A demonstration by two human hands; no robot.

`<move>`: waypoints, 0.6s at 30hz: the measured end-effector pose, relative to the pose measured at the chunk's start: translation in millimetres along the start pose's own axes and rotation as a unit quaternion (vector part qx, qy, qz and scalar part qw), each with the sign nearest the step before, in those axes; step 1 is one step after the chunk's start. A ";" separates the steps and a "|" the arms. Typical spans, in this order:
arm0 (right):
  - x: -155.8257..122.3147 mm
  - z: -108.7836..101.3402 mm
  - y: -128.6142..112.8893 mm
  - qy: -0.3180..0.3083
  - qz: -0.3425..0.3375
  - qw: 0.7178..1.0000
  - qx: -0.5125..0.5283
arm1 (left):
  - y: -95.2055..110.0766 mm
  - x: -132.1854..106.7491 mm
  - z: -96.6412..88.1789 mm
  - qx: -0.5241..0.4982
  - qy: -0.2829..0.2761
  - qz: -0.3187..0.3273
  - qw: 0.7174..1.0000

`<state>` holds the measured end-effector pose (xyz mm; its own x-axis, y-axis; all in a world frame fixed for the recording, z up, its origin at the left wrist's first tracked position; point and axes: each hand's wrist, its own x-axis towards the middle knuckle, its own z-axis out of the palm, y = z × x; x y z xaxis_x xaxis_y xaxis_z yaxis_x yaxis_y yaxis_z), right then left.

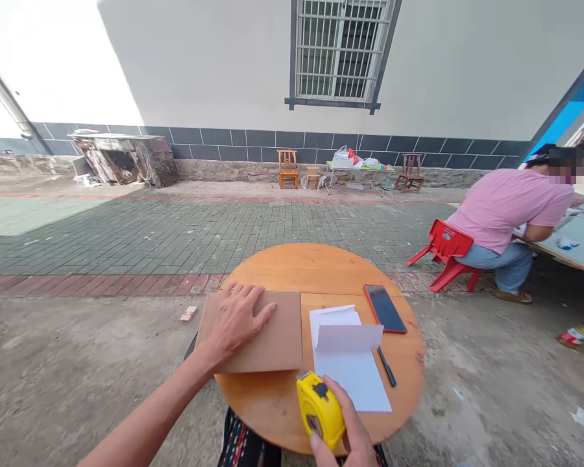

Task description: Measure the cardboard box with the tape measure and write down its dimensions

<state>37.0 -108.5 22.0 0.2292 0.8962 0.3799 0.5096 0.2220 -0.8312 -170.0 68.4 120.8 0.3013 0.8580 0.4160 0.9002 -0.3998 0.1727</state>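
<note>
Flat on a brown cardboard piece (277,337) lies my left hand (236,321), its fingers stretched out toward the far edge. The cardboard rests at the left of a round wooden table (316,266) and juts past its rim. My right hand (348,434) grips a yellow tape measure (318,408) above the table's near side; no drawn-out blade shows. White paper sheets (353,383), one with a fold standing up, lie right of the cardboard. Beside them are a black pen (387,368) and a phone (385,308) with a red edge.
A person in a pink shirt (511,201) sits on a red chair (450,243) at another table (579,237) to the right. A bottle (581,334) lies on the ground there. Wooden chairs (288,170) and a low table with goods (363,165) stand along the far wall.
</note>
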 end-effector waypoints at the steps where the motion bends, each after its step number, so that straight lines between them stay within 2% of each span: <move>1: -0.9 0.6 -1.1 0.000 0.001 1.000 0.003 | -3.0 4.1 1.5 0.001 -0.013 -0.005 1.000; 7: -1.7 4.9 -0.7 -0.043 0.032 0.997 0.059 | -26.3 40.3 23.1 -0.020 -0.067 -0.036 0.997; 11: 16.8 0.4 -9.7 -0.065 0.033 0.993 0.090 | -33.6 48.1 33.3 -0.069 -0.092 -0.018 0.993; 14: 49.7 -1.5 -30.6 -0.101 -0.039 0.991 0.082 | -43.1 37.4 25.4 -0.101 -0.068 -0.013 0.992; 18: 108.3 16.8 -59.0 -0.128 -0.163 0.977 0.039 | -66.3 -3.9 5.8 -0.107 0.028 -0.072 0.991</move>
<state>17.8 -18.0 105.4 -0.1552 0.8370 0.5247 0.4535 0.5323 -0.7149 -229.0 93.5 102.6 0.1513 0.8942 0.4214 0.8431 -0.3393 0.4172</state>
